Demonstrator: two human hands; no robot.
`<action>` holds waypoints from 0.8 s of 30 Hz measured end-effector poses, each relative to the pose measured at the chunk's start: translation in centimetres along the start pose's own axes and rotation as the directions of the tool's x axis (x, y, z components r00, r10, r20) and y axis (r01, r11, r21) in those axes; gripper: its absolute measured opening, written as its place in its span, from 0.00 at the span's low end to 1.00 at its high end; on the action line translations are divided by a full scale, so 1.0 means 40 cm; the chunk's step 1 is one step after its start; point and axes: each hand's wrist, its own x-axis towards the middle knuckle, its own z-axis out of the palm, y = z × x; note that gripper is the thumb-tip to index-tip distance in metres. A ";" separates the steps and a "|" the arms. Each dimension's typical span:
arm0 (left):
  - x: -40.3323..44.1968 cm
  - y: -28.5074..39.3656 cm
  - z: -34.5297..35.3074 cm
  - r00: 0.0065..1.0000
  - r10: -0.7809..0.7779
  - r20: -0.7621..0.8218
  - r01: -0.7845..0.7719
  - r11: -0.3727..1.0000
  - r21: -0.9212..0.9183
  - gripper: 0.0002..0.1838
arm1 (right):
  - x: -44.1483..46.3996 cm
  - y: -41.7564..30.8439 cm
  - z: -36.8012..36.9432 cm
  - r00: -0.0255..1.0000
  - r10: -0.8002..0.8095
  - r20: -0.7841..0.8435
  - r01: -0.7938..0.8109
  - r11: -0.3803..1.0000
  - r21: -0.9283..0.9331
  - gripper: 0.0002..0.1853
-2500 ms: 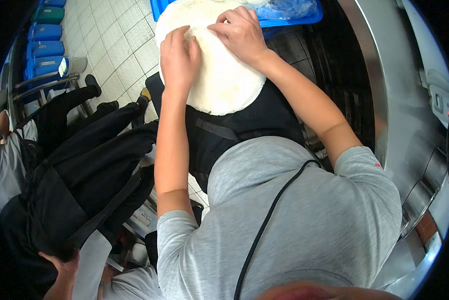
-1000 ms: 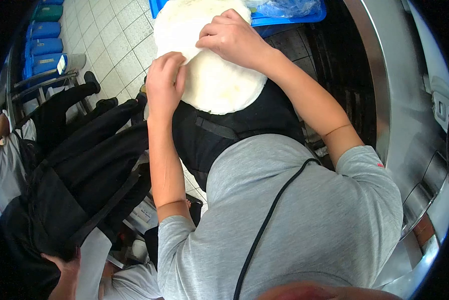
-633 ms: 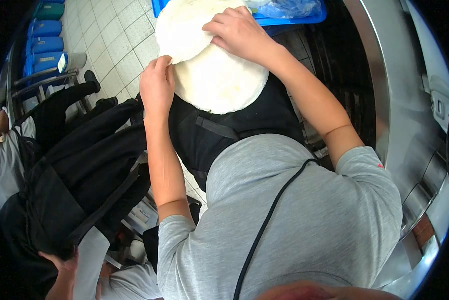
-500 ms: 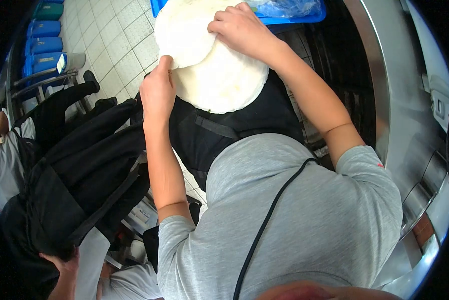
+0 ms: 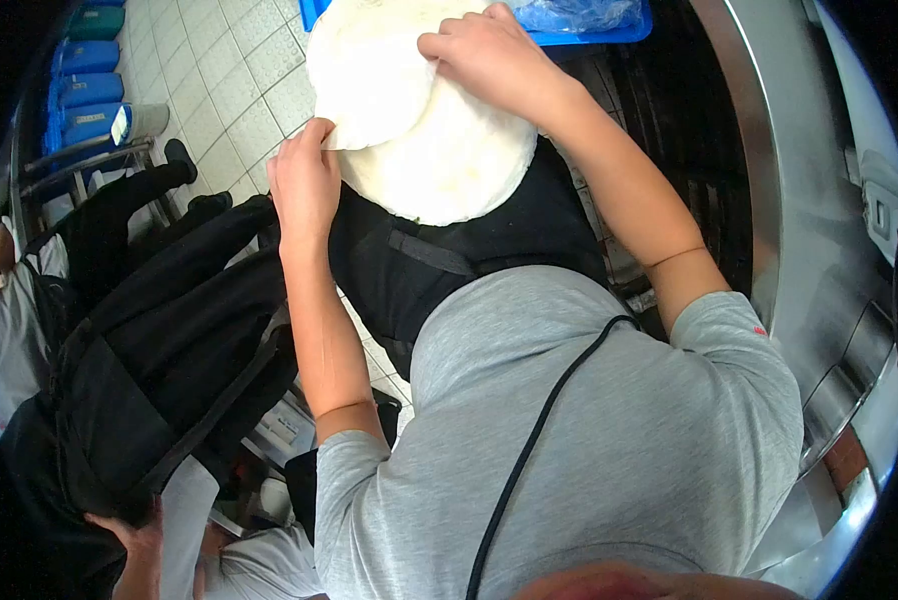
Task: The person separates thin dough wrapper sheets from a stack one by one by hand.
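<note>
From the far left of my head view, a row of blue bins [image 5: 91, 90] stands along the edge. A white bucket [image 5: 149, 120] is just beside the nearest of them. Below these, a metal rack [image 5: 89, 170] runs near the shoes of people in dark trousers [image 5: 169, 300]. Pale floor tiles [image 5: 224, 80] extend from the bins to the work area.

Next, I register the left hand [image 5: 306, 185]. Its grip is narrow: thumb and fingertips pinch the lower left edge of the upper sheet [image 5: 374, 75], a white, round, flat piece resembling dough or flatbread.

The upper sheet partly overlaps the lower sheet [image 5: 459, 170], which is round and cream-white. The lower sheet is situated just above the wearer's dark apron [image 5: 529, 235]; I cannot tell what supports it.

To the right, the right hand [image 5: 494, 60] reaches over the lower sheet. Its grip is also narrow, with thumb and bent fingers holding the right edge of the upper sheet.

Behind the right hand, I have a blue tray [image 5: 619, 35] with a clear plastic bag [image 5: 574, 14] in it. A metal surface [image 5: 814, 200] with a curved edge borders the far right.
</note>
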 end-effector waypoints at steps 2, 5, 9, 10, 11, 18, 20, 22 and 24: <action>0.000 0.017 -0.020 0.995 -0.058 0.077 0.057 0.998 0.023 0.10 | 0.075 0.055 -0.074 0.915 0.014 0.404 -0.043 0.997 0.064 0.21; -0.005 0.060 -0.055 0.978 -0.121 0.171 0.115 0.992 0.045 0.12 | 0.051 0.070 -0.055 0.784 0.058 0.618 -0.098 0.995 0.031 0.33; -0.012 0.044 -0.032 0.983 -0.122 0.135 0.124 0.992 -0.007 0.14 | -0.016 0.037 -0.034 0.985 0.070 0.156 -0.067 0.997 -0.024 0.10; -0.016 0.026 -0.014 0.983 -0.122 0.134 0.124 0.992 -0.006 0.14 | -0.021 0.035 -0.029 0.985 0.070 0.155 -0.067 0.997 -0.023 0.10; -0.020 0.003 0.008 0.988 -0.113 0.105 0.120 0.991 -0.064 0.14 | -0.025 0.034 -0.024 0.985 0.058 0.164 -0.056 0.998 -0.019 0.10; -0.044 -0.002 -0.007 0.983 -0.113 0.145 0.134 0.979 -0.150 0.19 | -0.038 -0.021 -0.079 0.943 0.140 0.303 -0.145 0.989 -0.004 0.06; -0.047 0.024 -0.032 0.974 -0.149 0.169 0.176 0.971 -0.159 0.19 | -0.046 -0.008 -0.050 0.968 0.117 0.224 -0.125 0.992 0.020 0.06; -0.051 0.038 -0.031 0.964 -0.177 0.196 0.212 0.962 -0.170 0.18 | -0.057 0.010 -0.025 0.985 0.102 0.142 -0.108 0.993 0.039 0.06; -0.056 0.042 -0.022 0.966 -0.183 0.185 0.221 0.952 -0.214 0.17 | -0.063 0.020 -0.013 0.989 0.101 0.109 -0.107 0.993 0.052 0.12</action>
